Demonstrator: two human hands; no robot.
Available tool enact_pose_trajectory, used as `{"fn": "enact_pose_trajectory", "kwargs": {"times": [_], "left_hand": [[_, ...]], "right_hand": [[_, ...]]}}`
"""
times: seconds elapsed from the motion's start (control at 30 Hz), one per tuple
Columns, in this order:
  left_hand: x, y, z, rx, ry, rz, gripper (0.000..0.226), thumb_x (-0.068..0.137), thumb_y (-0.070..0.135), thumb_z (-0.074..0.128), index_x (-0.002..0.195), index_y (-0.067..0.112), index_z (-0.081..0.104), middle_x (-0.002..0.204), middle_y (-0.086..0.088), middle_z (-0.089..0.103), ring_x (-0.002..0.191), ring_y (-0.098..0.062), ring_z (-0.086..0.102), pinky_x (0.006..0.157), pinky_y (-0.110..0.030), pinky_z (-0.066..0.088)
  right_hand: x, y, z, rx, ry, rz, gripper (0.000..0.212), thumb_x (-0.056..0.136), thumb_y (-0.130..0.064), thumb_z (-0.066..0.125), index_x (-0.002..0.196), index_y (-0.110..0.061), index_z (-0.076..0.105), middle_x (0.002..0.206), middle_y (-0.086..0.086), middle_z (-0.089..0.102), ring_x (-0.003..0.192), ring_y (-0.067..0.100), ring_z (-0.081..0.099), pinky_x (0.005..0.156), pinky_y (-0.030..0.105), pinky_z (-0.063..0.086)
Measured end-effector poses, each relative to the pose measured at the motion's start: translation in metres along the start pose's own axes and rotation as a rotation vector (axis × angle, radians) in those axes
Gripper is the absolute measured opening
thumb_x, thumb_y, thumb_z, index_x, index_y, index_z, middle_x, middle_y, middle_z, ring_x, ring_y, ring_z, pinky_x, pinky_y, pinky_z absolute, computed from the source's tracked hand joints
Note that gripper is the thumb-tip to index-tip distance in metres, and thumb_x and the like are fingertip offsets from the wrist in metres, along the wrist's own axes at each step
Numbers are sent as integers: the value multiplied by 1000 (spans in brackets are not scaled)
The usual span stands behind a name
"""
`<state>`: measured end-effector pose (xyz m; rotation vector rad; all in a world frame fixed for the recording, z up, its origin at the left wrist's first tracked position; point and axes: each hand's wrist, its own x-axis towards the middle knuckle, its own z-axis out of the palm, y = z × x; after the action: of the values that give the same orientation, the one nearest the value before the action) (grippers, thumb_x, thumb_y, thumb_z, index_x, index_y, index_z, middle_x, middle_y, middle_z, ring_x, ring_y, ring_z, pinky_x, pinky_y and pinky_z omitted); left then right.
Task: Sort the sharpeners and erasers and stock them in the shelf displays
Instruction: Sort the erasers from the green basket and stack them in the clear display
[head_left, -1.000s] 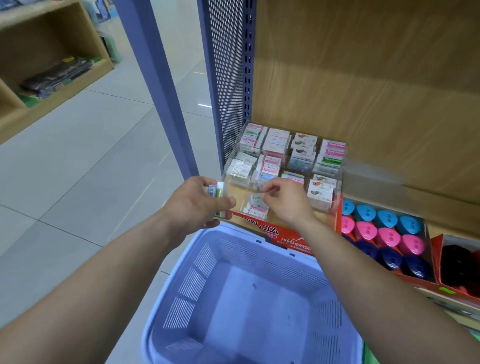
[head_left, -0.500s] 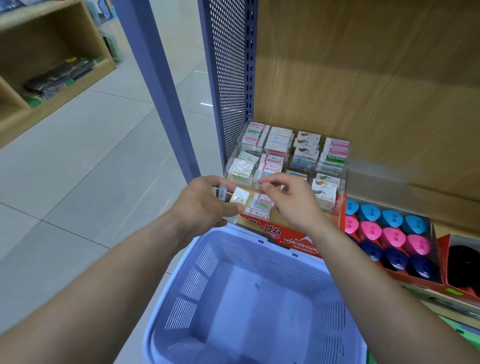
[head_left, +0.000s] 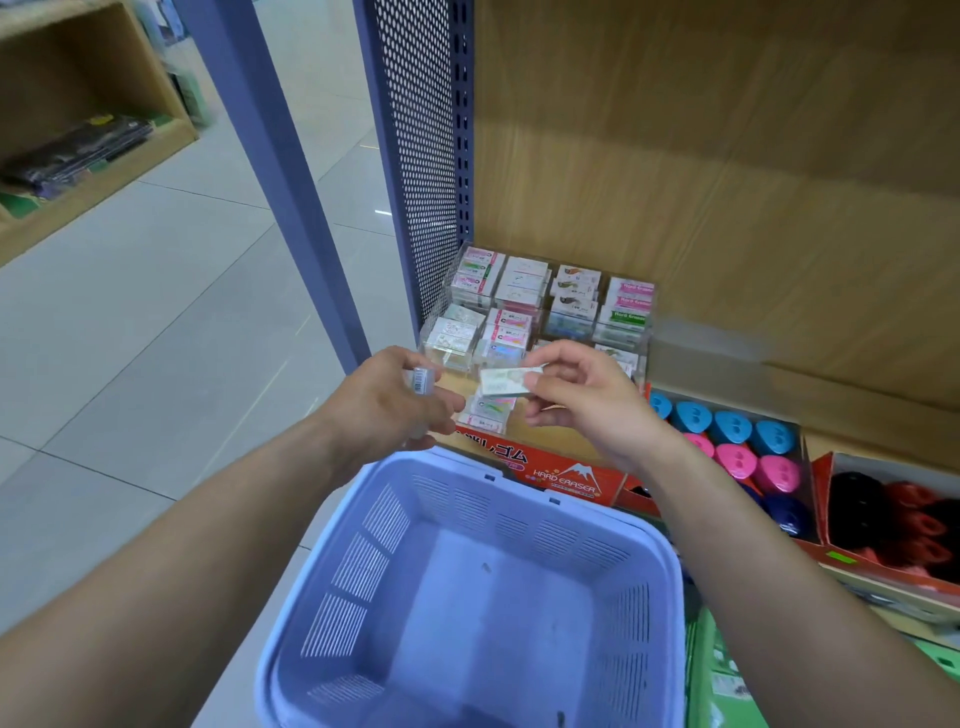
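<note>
Eraser (head_left: 511, 382), white w/ greenish print, lies roughly level in the R hand (head_left: 587, 402). Thumb and fingertips pinch its right end, holding it in the air just above the front row of the eraser display (head_left: 540, 312). L hand (head_left: 384, 410) is close beside it, not touching. Its fingers are curled round a small wrapped item (head_left: 422, 382) w/ a barcode; too small to tell what it is.

The display is a clear stepped case, 4 columns across, packed w/ wrapped erasers in pink, green and white. A red carton (head_left: 566, 475) marked HARD ERASER sits at its front. The case is at the shelf's left end, right by the perforated blue panel (head_left: 421, 156).

To the right are the sharpeners (head_left: 730, 427) in a tray: 1 row blue, 1 row pink, dark blue nearest the front. Next over is a red box (head_left: 893, 512) w/ black and red pieces, blurry.

A lavender basket (head_left: 363, 561) sits below and btwn both forearms. Wood back panel (head_left: 727, 156) is behind the shelf, tiled floor (head_left: 130, 338) at left.
</note>
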<state>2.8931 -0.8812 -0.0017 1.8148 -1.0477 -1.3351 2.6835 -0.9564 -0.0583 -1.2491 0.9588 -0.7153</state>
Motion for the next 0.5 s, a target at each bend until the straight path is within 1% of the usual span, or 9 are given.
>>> {"fn": "enact_pose_trajectory", "kwargs": {"times": [0.07, 0.13, 0.2, 0.27, 0.33, 0.4, 0.47, 0.5], "left_hand": [[0, -1, 0, 31, 2, -16, 31, 88, 6, 76, 104, 16, 52, 93, -7, 77, 87, -23, 74, 78, -38, 60], [0, -2, -1, 61, 11, -22, 30, 87, 10, 77, 103, 18, 53, 95, -9, 76, 90, -24, 75, 79, -38, 61], [0, -2, -3, 74, 12, -17, 29, 88, 11, 77, 103, 18, 54, 96, -10, 77, 92, -26, 75, 76, -36, 61], [0, -2, -4, 92, 15, -13, 27, 88, 11, 77, 102, 17, 55, 97, -9, 77, 92, -26, 74, 73, -33, 60], [1, -2, -2, 110, 13, -12, 26, 89, 9, 75, 101, 18, 55, 98, -8, 76, 91, -25, 74, 73, -33, 60], [2, -2, 0, 117, 2, -13, 26, 89, 6, 74, 101, 18, 54, 99, -7, 76, 89, -23, 73, 69, -31, 58], [3, -2, 1, 131, -8, -12, 25, 89, 4, 73, 101, 17, 55, 100, -7, 75, 90, -23, 72, 66, -29, 55], [3, -2, 2, 139, -11, -8, 25, 88, 4, 73, 101, 17, 56, 101, -7, 75, 92, -24, 71, 66, -29, 55]], "right_hand": [[1, 7, -9, 7, 66, 23, 12, 93, -4, 69, 102, -9, 63, 76, 6, 67, 75, 23, 70, 73, 34, 60], [3, 13, -18, 0, 117, 35, 14, 92, -3, 69, 103, -9, 63, 78, 6, 67, 78, 25, 72, 75, 36, 61], [4, 18, -25, -21, 141, 35, 17, 92, -2, 70, 106, -12, 68, 88, 7, 66, 83, 27, 73, 82, 38, 61], [5, 22, -31, -37, 165, 36, 21, 92, -1, 69, 107, -15, 73, 99, 9, 63, 85, 26, 74, 85, 36, 60], [6, 24, -34, -20, 185, 39, 23, 92, 1, 68, 104, -17, 75, 99, 8, 60, 84, 24, 72, 83, 33, 59], [8, 26, -38, 27, 189, 50, 23, 93, 1, 66, 105, -17, 76, 99, 11, 64, 88, 23, 69, 82, 31, 58], [10, 26, -42, 91, 203, 79, 21, 97, -1, 60, 107, -14, 74, 108, 12, 72, 96, 24, 72, 84, 35, 59], [10, 25, -44, 135, 210, 92, 22, 99, 0, 57, 107, -11, 73, 108, 13, 74, 99, 26, 73, 86, 38, 60]]}}
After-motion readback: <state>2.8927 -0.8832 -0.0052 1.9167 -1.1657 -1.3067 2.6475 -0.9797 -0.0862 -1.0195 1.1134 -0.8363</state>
